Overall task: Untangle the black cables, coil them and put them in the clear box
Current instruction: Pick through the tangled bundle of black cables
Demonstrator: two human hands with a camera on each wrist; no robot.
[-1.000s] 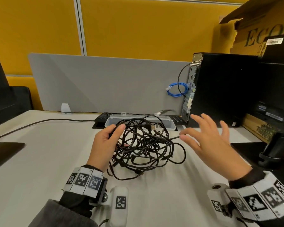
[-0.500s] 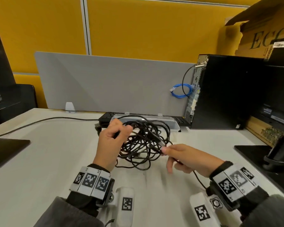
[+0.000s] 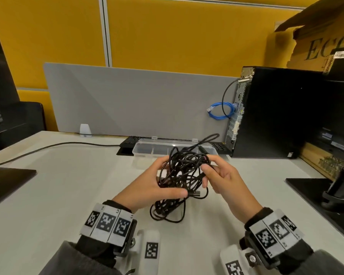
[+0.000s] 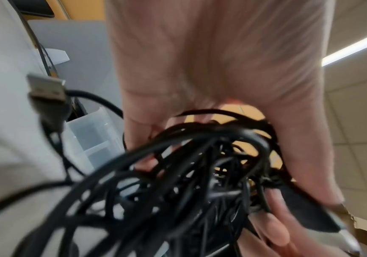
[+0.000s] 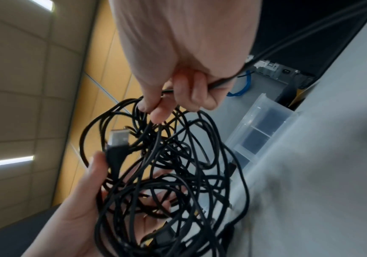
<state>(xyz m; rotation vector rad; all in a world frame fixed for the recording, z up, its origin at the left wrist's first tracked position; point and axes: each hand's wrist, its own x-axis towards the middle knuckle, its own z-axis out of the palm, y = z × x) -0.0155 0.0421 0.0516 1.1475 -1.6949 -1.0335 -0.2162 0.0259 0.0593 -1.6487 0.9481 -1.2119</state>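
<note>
Black cables (image 3: 182, 175): one knotted bundle hanging just above the desk (image 3: 68, 185), left hand (image 3: 153, 187) cupping it, right hand (image 3: 222, 179) pinching a strand; nothing is yet separated or coiled, and the clear box (image 3: 145, 150) behind is waiting without cables.

An office workstation: a pale desk (image 3: 68, 175) backed along its far edge by a grey fabric divider screen (image 3: 137, 102), yellow padded wall panels (image 3: 177, 32) behind. A black desktop computer tower (image 3: 276, 112) stands at the far right corner, a black keyboard (image 3: 128, 142) beside it.
</note>
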